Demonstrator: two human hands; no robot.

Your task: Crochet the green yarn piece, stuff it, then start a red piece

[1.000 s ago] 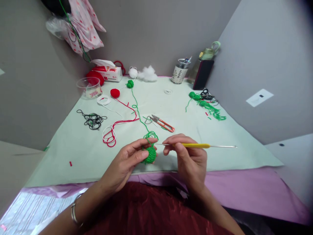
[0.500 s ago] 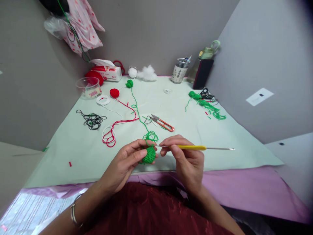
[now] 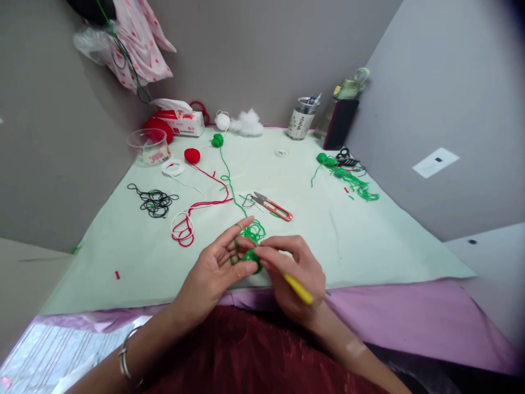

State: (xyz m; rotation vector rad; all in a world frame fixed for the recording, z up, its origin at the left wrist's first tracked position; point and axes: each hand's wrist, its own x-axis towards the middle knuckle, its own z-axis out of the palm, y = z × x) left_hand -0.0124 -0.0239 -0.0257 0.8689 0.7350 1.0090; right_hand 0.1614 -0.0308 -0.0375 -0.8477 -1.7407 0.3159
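My left hand (image 3: 219, 262) holds a small green crocheted piece (image 3: 253, 259) between thumb and fingers, with green yarn looped round its raised index finger. My right hand (image 3: 295, 271) grips a crochet hook by its yellow handle (image 3: 298, 288), which slants down toward my wrist. The hook's tip is hidden by the fingers at the piece. Just beyond lie loose green yarn loops (image 3: 255, 231), from which a strand runs back to a small green ball (image 3: 217, 140). Orange-handled thread snips (image 3: 279, 209) lie past my hands.
Red and white yarn loops (image 3: 182, 229) and a black thread tangle (image 3: 156, 202) lie to the left. A red ball (image 3: 192, 156), clear tub (image 3: 148, 148) and tissue box (image 3: 184, 123) stand behind. At right are green pieces (image 3: 327, 160), a pen jar (image 3: 301, 119) and a phone (image 3: 341, 124).
My right hand has moved left against the piece, and the hook has swung from level to slanting down. My left index finger has lifted with yarn round it.
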